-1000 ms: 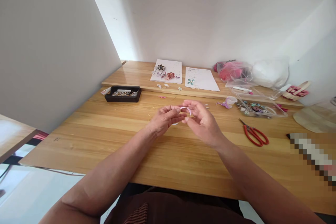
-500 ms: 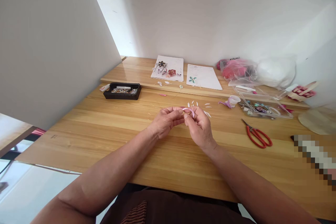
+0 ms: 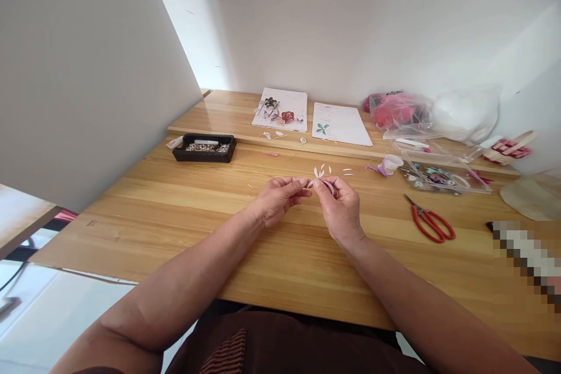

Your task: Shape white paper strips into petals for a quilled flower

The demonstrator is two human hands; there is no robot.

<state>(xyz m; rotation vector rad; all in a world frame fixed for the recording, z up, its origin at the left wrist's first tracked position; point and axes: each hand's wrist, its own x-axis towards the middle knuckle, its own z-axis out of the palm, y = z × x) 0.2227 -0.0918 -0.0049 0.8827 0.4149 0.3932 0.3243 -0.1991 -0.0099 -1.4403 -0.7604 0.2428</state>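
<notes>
Clock centred on the hands, twelve facing the wall.

Left hand is pinching one stretch of a curved lilac strip between thumb and fingers; right hand is grasping the strip too, its band arching over the fingers. Fingertips are almost meeting, the strip sitting between them above the middle of the counter. Small white slips are lying just past the fingertips, twelve to two.

Front edge of the counter is running under both forearms at six, its wood showing in a broad stretch from there up to the hands. More bare grain is reaching from the left forearm out to the slanting left edge, eight to nine; room there for the left elbow. Toward three, a narrower strip of wood is separating the right hand from red-handled pliers, tips pointing back at the hands.

Black tray of beads is sitting near ten, well apart. Clear box of trinkets and a small cup are crowding three. A raised shelf is bounding the far side, two paper stacks resting on it, eleven to one.
</notes>
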